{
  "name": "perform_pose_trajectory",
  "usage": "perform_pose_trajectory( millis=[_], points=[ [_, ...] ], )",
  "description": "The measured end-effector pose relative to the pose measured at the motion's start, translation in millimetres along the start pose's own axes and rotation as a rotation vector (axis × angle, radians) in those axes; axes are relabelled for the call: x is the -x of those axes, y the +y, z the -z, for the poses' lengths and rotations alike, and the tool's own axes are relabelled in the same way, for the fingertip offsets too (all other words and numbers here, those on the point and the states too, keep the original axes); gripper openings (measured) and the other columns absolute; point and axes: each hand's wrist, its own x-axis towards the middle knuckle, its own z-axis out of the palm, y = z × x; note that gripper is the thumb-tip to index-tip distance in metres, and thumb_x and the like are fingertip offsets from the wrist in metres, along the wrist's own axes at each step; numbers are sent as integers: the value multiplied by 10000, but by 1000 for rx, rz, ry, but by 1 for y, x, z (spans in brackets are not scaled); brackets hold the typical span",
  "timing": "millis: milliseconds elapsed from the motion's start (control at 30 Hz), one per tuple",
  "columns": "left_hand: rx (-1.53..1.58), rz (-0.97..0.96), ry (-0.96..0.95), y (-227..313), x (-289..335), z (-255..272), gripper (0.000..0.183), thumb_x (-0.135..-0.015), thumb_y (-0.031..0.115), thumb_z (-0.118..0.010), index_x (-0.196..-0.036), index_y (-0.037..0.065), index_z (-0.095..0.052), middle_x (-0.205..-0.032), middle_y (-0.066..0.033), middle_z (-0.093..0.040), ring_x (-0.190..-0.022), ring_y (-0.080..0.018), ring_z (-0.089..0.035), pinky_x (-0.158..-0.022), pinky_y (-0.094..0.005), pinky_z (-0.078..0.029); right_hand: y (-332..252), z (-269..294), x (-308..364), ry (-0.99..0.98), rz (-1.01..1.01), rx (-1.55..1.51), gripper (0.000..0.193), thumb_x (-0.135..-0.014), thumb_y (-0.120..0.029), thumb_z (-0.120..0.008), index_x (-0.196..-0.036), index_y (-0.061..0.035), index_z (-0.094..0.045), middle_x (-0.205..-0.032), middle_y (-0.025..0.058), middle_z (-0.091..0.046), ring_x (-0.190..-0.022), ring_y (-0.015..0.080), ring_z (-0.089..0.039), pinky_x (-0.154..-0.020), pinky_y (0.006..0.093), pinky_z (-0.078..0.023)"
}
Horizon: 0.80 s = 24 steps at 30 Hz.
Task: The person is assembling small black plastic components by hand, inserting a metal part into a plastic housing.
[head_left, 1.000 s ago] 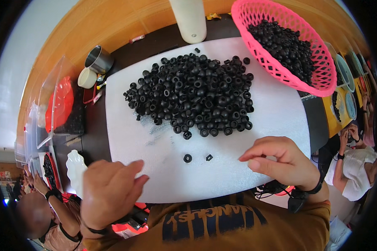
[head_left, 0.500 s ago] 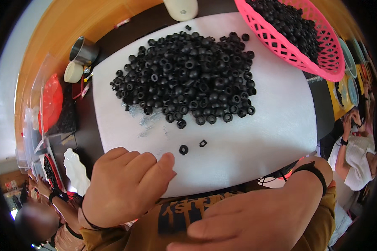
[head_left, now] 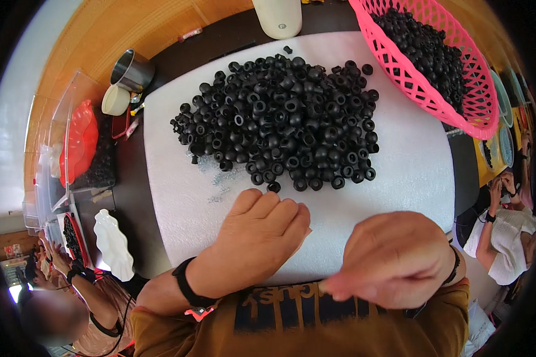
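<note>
Around the middle of the white mat (head_left: 408, 160) on the dark bench (head_left: 134, 196), the heap of small black hollow pieces (head_left: 286, 119) spread toward twelve o'clock. The left hand (head_left: 259, 238) was at seven, knuckles near the heap's lower edge; its fingers curled under, so its grip could not be told. The right hand (head_left: 399, 259), at between four and five, had fingers bunched; blur hid whether its grip held anything. A pink basket (head_left: 393, 62) of black pieces sat at two o'clock, a metal cup (head_left: 131, 71) at ten.
</note>
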Motion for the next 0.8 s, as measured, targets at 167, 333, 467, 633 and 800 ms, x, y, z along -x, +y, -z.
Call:
perform_pose_trajectory(
  millis=[167, 333, 467, 633, 800],
  points=[
    [-24, 32, 163, -21, 8, 7, 223, -688, 115, -678, -882, 42, -596, -739, -26, -482, -695, -190, -506, -642, -333, -378, 1, -3, -12, 266, -312, -153, 185, -831, 19, -563, -983, 50, -663, -739, 103, -654, -656, 158, -617, -585, 254, -455],
    [149, 250, 102, -36, 15, -7, 177, -624, 55, -647, -762, 81, -539, -740, -25, -483, -685, -224, -484, -635, -351, -364, 12, -8, -56, 348, -468, -563, 202, -904, -42, -514, -1058, 15, -633, -814, 43, -633, -721, 77, -595, -644, 208, -474],
    [-50, 125, 109, -38, 4, -2, 211, -651, 71, -664, -837, 70, -563, -755, -30, -493, -704, -224, -496, -655, -352, -372, 31, -7, -47, 370, -495, -601, 194, -909, -54, -519, -1050, 9, -636, -821, 39, -633, -747, 78, -595, -656, 206, -470],
    [130, 204, 188, -37, 6, 3, 263, -650, 50, -722, -879, 59, -594, -744, -31, -536, -677, -220, -520, -624, -334, -382, 48, -10, -35, 463, -418, -231, 209, -892, -60, -560, -1083, 24, -580, -871, 33, -587, -735, 48, -527, -620, 203, -453],
    [257, 205, 402, -26, 11, 16, 324, -606, 29, -765, -890, 48, -609, -746, -26, -594, -627, -192, -530, -571, -320, -377, 52, -17, -34, 457, -386, -238, 279, -876, -91, -612, -1128, 8, -544, -952, 47, -576, -729, 47, -522, -594, 202, -456]
  ],
)
